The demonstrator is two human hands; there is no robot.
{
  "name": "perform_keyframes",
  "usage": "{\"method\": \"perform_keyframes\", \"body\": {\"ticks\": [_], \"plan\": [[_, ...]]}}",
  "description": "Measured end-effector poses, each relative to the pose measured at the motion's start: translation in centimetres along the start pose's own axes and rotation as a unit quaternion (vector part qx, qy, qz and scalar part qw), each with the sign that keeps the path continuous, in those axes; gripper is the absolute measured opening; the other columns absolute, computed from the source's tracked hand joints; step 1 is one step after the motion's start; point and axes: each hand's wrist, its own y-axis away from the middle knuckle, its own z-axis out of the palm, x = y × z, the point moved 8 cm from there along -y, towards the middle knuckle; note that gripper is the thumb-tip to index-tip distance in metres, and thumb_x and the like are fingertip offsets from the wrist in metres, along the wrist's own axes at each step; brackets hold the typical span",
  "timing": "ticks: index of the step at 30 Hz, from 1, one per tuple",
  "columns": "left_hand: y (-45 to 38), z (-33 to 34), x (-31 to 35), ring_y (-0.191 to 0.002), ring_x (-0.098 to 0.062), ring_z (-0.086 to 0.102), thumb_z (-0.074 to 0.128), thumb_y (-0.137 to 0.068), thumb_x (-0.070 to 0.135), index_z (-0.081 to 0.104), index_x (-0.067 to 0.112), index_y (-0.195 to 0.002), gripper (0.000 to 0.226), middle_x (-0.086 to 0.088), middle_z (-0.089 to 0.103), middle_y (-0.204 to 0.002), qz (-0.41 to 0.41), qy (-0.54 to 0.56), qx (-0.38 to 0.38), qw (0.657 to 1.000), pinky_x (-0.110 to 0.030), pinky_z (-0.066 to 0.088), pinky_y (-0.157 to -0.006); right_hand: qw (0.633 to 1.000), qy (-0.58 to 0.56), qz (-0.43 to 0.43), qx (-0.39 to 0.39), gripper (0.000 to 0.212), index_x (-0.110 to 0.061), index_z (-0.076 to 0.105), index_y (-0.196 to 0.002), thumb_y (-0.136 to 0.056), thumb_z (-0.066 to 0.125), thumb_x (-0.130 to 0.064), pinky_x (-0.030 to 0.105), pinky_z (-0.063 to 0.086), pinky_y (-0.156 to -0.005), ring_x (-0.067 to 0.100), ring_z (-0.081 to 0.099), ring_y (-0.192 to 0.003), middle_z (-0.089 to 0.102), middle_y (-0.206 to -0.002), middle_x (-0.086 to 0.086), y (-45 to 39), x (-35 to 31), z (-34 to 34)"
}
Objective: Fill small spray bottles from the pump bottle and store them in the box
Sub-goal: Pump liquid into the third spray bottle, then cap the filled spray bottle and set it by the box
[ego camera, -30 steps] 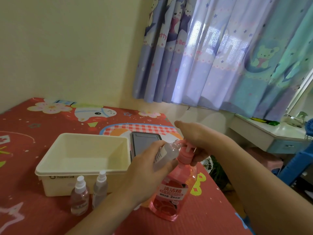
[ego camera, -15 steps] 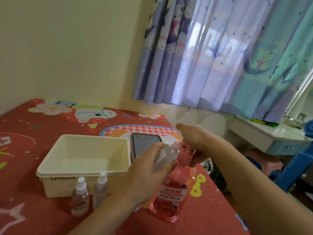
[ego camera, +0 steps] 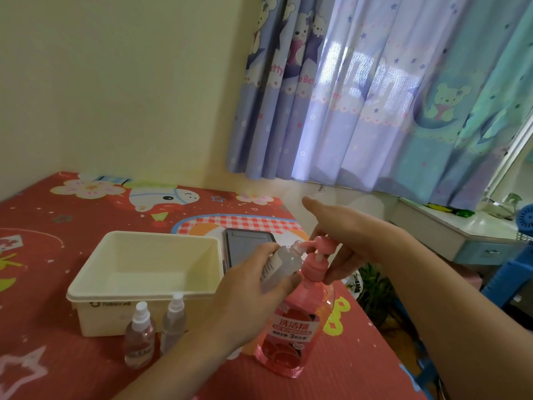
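My left hand [ego camera: 245, 295] is gripping the light, slick spray bottle [ego camera: 281, 265] mid-body (nozzle at 3 o'clock) while my flat, unclenched right hand [ego camera: 343, 235] is hovering over the pump bottle [ego camera: 294, 327].

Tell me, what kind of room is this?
Probably a child's bedroom at home: cartoon bear curtains over a window, a bright cartoon mat on the table, and a small desk in the corner.
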Motion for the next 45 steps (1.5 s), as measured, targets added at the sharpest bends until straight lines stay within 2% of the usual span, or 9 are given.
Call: {"method": "perform_keyframes", "body": {"ticks": [5, 10, 13, 18, 22, 26, 31, 39, 45], "plan": [[0.1, -0.1, -0.6, -0.099, 0.007, 0.063, 0.057, -0.084, 0.072, 0.050, 0.047, -0.119, 0.044, 0.025, 0.067, -0.106, -0.006, 0.012, 0.003, 1.000, -0.027, 0.055, -0.082, 0.996, 0.014, -0.081, -0.046, 0.073, -0.016, 0.062, -0.120, -0.081, 0.049, -0.078, 0.046, 0.063, -0.074, 0.034, 0.076, -0.077, 0.069, -0.106, 0.013, 1.2, 0.1, 0.0], [0.4, -0.1, -0.7, -0.089, 0.002, 0.066, 0.063, -0.086, 0.060, 0.053, 0.042, -0.112, 0.034, 0.023, 0.068, -0.098, -0.008, 0.021, 0.010, 1.000, -0.020, 0.052, -0.071, 0.975, 0.111, -0.174, -0.083, 0.044, -0.011, 0.062, -0.113, -0.080, 0.082, -0.031, 0.043, 0.063, -0.076, 0.019, 0.071, -0.079, 0.074, -0.097, 0.011, 2.3, 0.4, 1.1], [0.5, 0.0, -0.7, -0.082, 0.002, 0.063, 0.066, -0.089, 0.054, 0.051, 0.041, -0.106, 0.027, 0.026, 0.065, -0.094, -0.014, 0.019, 0.012, 1.000, -0.014, 0.046, -0.064, 0.970, 0.131, -0.202, -0.029, 0.035, -0.001, 0.064, -0.104, -0.077, 0.083, -0.013, 0.034, 0.063, -0.065, 0.015, 0.068, -0.065, 0.072, -0.095, 0.018, 2.0, 0.3, 1.0], [0.7, -0.3, -1.3, -0.067, -0.008, 0.062, 0.062, -0.080, 0.068, 0.049, 0.040, -0.106, 0.039, 0.011, 0.065, -0.085, -0.034, 0.056, 0.034, 0.997, -0.032, 0.053, -0.059, 0.965, 0.138, -0.222, 0.029, 0.025, -0.003, 0.065, -0.091, -0.072, 0.081, -0.010, 0.038, 0.062, -0.060, 0.026, 0.073, -0.066, 0.073, -0.083, 0.014, 1.1, 0.8, 0.4], [0.8, -0.9, -1.7, -0.072, -0.021, 0.061, 0.057, -0.076, 0.069, 0.049, 0.041, -0.105, 0.042, -0.003, 0.063, -0.084, -0.042, 0.061, 0.053, 0.996, -0.049, 0.054, -0.066, 0.969, 0.135, -0.200, 0.059, 0.031, -0.004, 0.061, -0.094, -0.071, 0.081, -0.007, 0.034, 0.062, -0.057, 0.021, 0.073, -0.061, 0.072, -0.084, 0.012, -0.7, 2.0, -1.2], [1.0, -1.8, -1.8, -0.070, -0.023, 0.060, 0.058, -0.078, 0.063, 0.050, 0.037, -0.103, 0.038, -0.004, 0.063, -0.083, -0.052, 0.078, 0.066, 0.993, -0.049, 0.051, -0.065, 0.974, 0.138, -0.161, 0.081, 0.033, -0.005, 0.061, -0.093, -0.068, 0.082, -0.007, 0.044, 0.063, -0.063, 0.027, 0.074, -0.065, 0.072, -0.085, 0.016, -2.6, 3.4, -3.4], [1.1, -2.0, -2.3, -0.080, -0.034, 0.062, 0.054, -0.073, 0.074, 0.048, 0.042, -0.108, 0.048, -0.013, 0.065, -0.094, -0.068, 0.076, 0.061, 0.993, -0.056, 0.053, -0.068, 0.981, 0.098, -0.142, 0.083, 0.034, -0.002, 0.061, -0.092, -0.066, 0.084, -0.001, 0.036, 0.061, -0.059, 0.023, 0.069, -0.059, 0.068, -0.082, 0.018, -3.7, 4.7, -4.5], [1.2, -2.3, -2.0, -0.077, -0.025, 0.065, 0.058, -0.075, 0.066, 0.050, 0.039, -0.102, 0.039, -0.005, 0.068, -0.088, -0.083, 0.073, 0.067, 0.992, -0.051, 0.054, -0.067, 0.982, 0.097, -0.142, 0.082, 0.037, -0.009, 0.060, -0.099, -0.073, 0.086, -0.013, 0.037, 0.062, -0.060, 0.021, 0.069, -0.063, 0.068, -0.085, 0.012, -3.2, 4.9, -4.5], [1.3, -3.6, -1.3, -0.079, -0.014, 0.067, 0.063, -0.081, 0.053, 0.053, 0.037, -0.104, 0.029, 0.000, 0.071, -0.090, -0.076, 0.069, 0.080, 0.992, -0.033, 0.054, -0.068, 0.948, 0.173, -0.185, 0.194, 0.064, -0.023, 0.055, -0.127, -0.078, 0.070, -0.061, 0.031, 0.046, -0.083, 0.016, 0.061, -0.100, 0.064, -0.114, -0.003, -1.8, 3.1, -6.2]]}}
